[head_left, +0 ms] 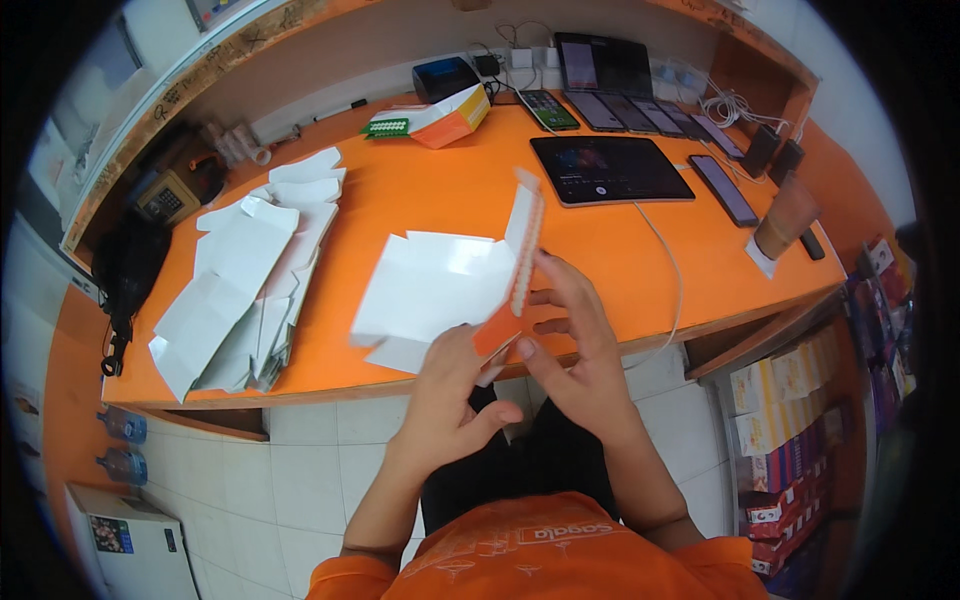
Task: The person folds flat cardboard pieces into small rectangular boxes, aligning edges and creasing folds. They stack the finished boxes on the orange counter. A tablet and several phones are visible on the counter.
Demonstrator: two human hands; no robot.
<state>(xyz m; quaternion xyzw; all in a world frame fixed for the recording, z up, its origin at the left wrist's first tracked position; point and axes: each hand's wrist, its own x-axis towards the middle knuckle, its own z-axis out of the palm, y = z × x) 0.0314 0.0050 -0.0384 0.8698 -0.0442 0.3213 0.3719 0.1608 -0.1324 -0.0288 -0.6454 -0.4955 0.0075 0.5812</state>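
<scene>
A partly folded carton (435, 285), white inside and orange outside, lies in front of me, overlapping the desk's near edge. Its right wall (525, 240) stands up and is smeared by motion. At the carton's near corner is my left hand (445, 395), thumb stretched well apart and fingers partly hidden by an orange flap (497, 330). My right hand (580, 345) bends around that corner from the right, its fingertips against the wall and its thumb by the flap. To the left, several flat white carton blanks (245, 270) lie in an uneven stack.
An orange and yellow box (455, 120) lies at the back of the orange desk (620, 290). A tablet (610, 170), several phones (722, 188) and a cup (785, 220) stand to the right. A white cable (675, 280) trails over the near edge. Packed shelves (785, 430) stand below right.
</scene>
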